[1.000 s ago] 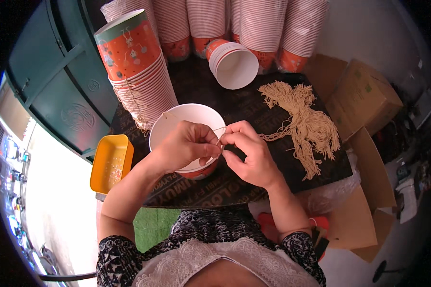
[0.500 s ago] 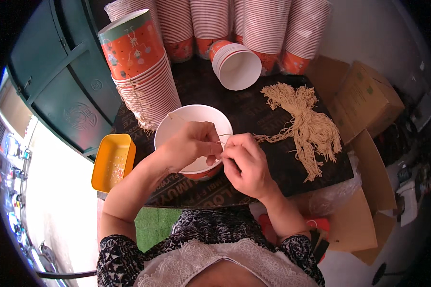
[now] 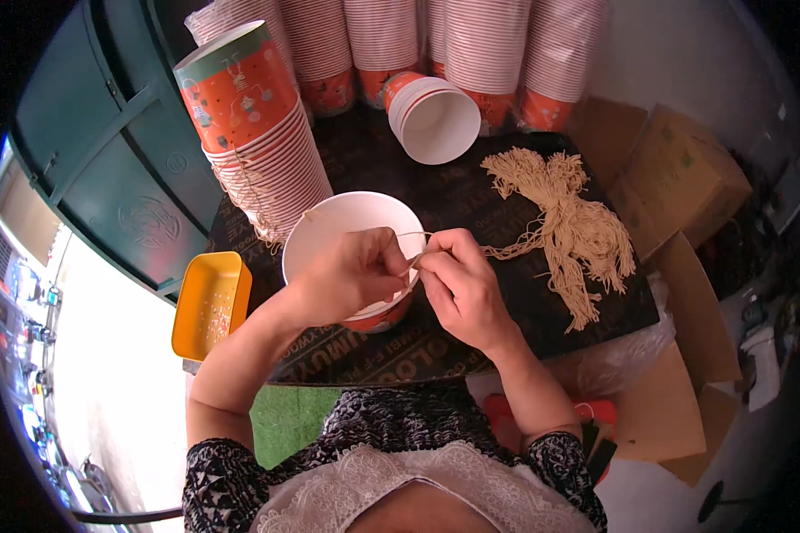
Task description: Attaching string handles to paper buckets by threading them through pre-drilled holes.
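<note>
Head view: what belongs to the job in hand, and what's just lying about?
In use, apparently: thin cord at the fingertips of the left hand and right hand; white-lined tub beneath; beige cord bundle; corded tub stack; perhaps yellow tray.

Lying about, apparently: cardboard boxes; clear plastic.

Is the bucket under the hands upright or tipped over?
Upright: the white-lined bucket has its round mouth facing up beneath the left hand, and its orange outer wall shows below the near rim.

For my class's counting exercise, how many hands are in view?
2: the left hand over the paper bucket, the right hand at its right edge, both holding thin cord.
</note>
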`<state>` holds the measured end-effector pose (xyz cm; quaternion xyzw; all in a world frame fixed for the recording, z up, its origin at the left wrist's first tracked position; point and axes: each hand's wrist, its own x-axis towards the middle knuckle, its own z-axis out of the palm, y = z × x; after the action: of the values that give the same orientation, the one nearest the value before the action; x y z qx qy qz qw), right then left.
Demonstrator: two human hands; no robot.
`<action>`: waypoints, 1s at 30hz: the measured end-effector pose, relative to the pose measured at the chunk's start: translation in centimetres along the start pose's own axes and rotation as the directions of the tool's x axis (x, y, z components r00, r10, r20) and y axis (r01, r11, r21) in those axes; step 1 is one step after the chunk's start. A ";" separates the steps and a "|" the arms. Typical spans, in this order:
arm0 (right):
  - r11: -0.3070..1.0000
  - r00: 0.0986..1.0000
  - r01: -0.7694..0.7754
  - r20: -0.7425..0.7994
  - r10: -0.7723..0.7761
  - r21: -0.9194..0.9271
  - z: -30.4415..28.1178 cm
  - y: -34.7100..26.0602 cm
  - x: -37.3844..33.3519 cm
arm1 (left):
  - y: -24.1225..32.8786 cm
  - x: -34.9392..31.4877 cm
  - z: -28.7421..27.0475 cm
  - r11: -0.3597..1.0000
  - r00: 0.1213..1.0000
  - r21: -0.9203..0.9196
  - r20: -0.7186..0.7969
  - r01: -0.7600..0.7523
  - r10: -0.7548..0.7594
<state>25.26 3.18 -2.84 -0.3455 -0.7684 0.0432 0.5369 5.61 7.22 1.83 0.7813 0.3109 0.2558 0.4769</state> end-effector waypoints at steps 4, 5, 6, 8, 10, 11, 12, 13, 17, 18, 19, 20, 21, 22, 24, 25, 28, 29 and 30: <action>0.998 0.999 -0.036 0.008 0.035 0.051 0.2 0.0 0.0 | 0.6 -0.5 1.8 0.937 0.964 0.316 -0.165 -0.150 0.210; 0.998 0.999 -0.040 0.003 0.039 0.053 0.3 0.0 -0.1 | 1.6 -0.6 2.1 0.890 0.951 0.429 -0.178 -0.158 0.254; 0.998 0.999 -0.043 -0.003 0.044 0.055 0.3 0.0 -0.1 | 1.5 -0.6 2.1 0.890 0.951 0.429 -0.177 -0.157 0.253; 0.998 0.999 -0.032 -0.001 0.032 0.046 0.2 0.0 0.0 | 1.4 -0.7 2.3 0.784 0.920 0.590 -0.169 -0.194 0.354; 0.999 1.000 -0.021 0.001 0.021 0.035 0.1 0.0 0.0 | 1.3 -1.0 2.5 0.745 0.918 0.644 -0.166 -0.175 0.360; 0.999 1.000 -0.029 0.010 0.028 0.039 0.1 -0.1 0.0 | 1.2 -1.1 2.5 0.702 0.916 0.695 -0.164 -0.155 0.365; 0.998 0.999 -0.037 0.019 0.036 0.043 0.0 -0.2 0.0 | 1.2 -1.2 2.6 0.702 0.917 0.695 -0.162 -0.157 0.365; 0.998 0.999 -0.038 0.017 0.037 0.042 0.1 -0.2 0.1 | 1.1 -1.2 2.6 0.680 0.913 0.715 -0.152 -0.162 0.378; 0.987 0.994 -0.098 0.060 0.091 0.129 0.1 -0.2 0.3 | 0.9 -1.2 2.7 0.582 0.890 0.790 -0.111 -0.191 0.443; 0.986 0.993 -0.099 0.081 0.089 0.135 0.0 -0.2 0.4 | 0.9 -1.2 2.8 0.582 0.890 0.790 -0.109 -0.193 0.443; 0.986 0.993 -0.099 0.079 0.089 0.135 0.0 -0.1 0.4 | 0.9 -1.2 2.8 0.570 0.883 0.794 -0.095 -0.210 0.459; 0.987 0.993 -0.088 0.090 0.077 0.135 -0.1 0.1 0.4 | 0.9 -1.1 2.8 0.558 0.877 0.798 -0.082 -0.227 0.474; 0.988 0.993 -0.077 0.101 0.064 0.136 -0.1 0.1 0.4 | 0.9 -1.1 2.8 0.557 0.876 0.798 -0.080 -0.229 0.475; 0.988 0.993 -0.077 0.100 0.063 0.136 -0.1 0.2 0.4 | 0.9 -1.2 2.7 0.563 0.880 0.795 -0.084 -0.223 0.468; 0.970 0.989 -0.112 0.121 0.088 0.217 -0.2 0.2 0.4 | 1.0 -1.2 2.7 0.569 0.883 0.793 -0.089 -0.218 0.461; 0.970 0.989 -0.112 0.122 0.086 0.218 -0.2 0.2 0.3 | 1.0 -1.2 2.7 0.637 0.883 0.736 -0.119 -0.229 0.455; 0.962 0.988 -0.137 0.098 0.117 0.234 -0.1 -0.1 -0.1 | 1.1 -1.1 2.2 0.780 0.913 0.588 -0.164 -0.214 0.374; 0.972 0.994 -0.110 0.042 0.104 0.208 0.0 -0.3 -0.2 | 1.2 -1.0 2.0 0.849 0.939 0.497 -0.169 -0.182 0.301; 0.980 0.996 -0.084 -0.014 0.088 0.180 0.1 -0.5 -0.4 | 1.4 -0.9 1.8 0.849 0.938 0.496 -0.171 -0.181 0.301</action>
<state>25.01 2.64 -3.00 -0.3290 -0.7397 0.1316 0.5720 6.60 5.01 2.23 0.8695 0.3185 0.3238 0.1940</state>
